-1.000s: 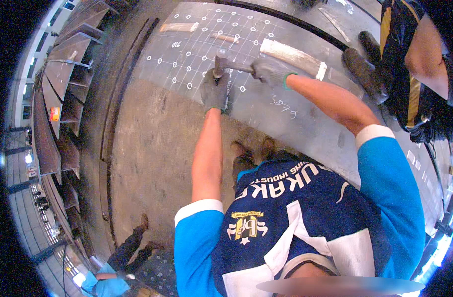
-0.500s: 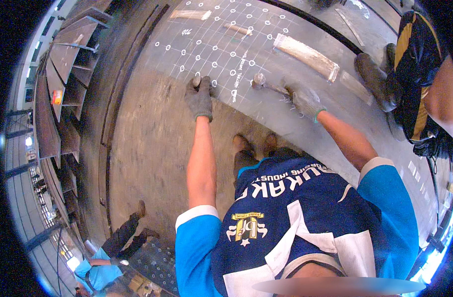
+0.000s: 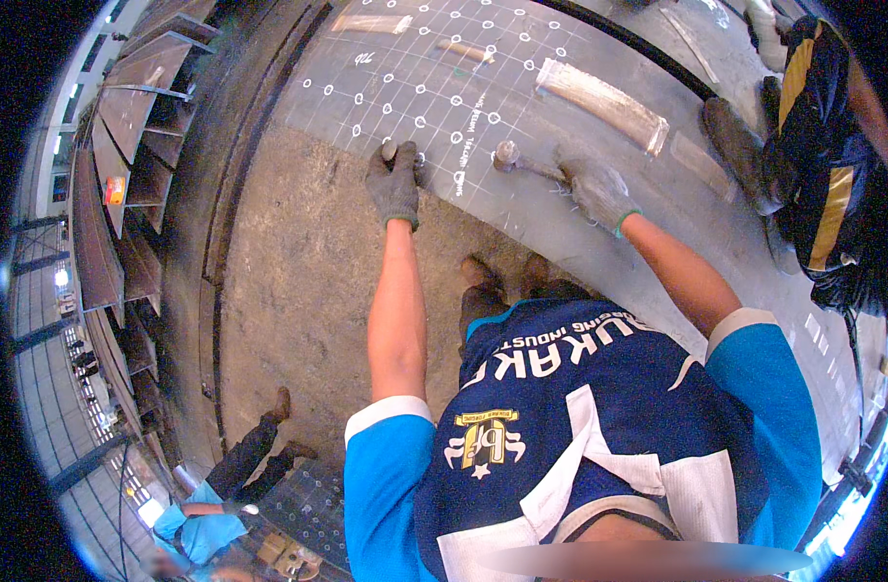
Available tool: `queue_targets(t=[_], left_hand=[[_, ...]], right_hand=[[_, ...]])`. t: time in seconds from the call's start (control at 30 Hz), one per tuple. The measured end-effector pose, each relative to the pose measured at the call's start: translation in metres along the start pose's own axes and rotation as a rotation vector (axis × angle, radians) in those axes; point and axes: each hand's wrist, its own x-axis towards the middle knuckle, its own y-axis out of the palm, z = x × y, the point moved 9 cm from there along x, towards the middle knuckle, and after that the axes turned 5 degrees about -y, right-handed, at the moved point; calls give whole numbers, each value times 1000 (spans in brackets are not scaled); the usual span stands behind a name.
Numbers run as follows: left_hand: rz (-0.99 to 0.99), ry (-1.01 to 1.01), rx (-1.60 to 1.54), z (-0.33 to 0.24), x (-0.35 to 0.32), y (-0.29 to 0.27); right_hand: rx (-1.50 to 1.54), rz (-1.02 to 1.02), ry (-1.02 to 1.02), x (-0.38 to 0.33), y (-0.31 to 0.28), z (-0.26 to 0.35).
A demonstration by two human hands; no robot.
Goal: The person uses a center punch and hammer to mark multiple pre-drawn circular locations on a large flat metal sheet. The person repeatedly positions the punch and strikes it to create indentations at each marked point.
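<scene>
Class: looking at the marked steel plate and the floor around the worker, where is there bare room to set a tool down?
Bare concrete floor lies left of the left hand, bordered by the plate edge and the rail. It is crowded between the left hand with its punch and the right hand with the hammer.

A ridged metal bar (image 3: 604,102) lies near stacked steel plates (image 3: 124,107).

Even, bright daylight, soft shadows, sharp centre; heavy fisheye bending and black vignette at the rim.
</scene>
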Motion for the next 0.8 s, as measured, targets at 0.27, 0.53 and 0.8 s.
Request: queue_targets(t=[0.27, 0.53, 0.8], left_hand=[[8, 5, -11, 11, 7, -1], [-18, -49, 119, 4, 0, -1], [-22, -4, 150, -7, -4, 0]], right_hand=[[-1, 69, 22, -2, 9, -5], [84, 107, 5, 1, 25, -23], [-33, 214, 31, -4, 38, -33]])
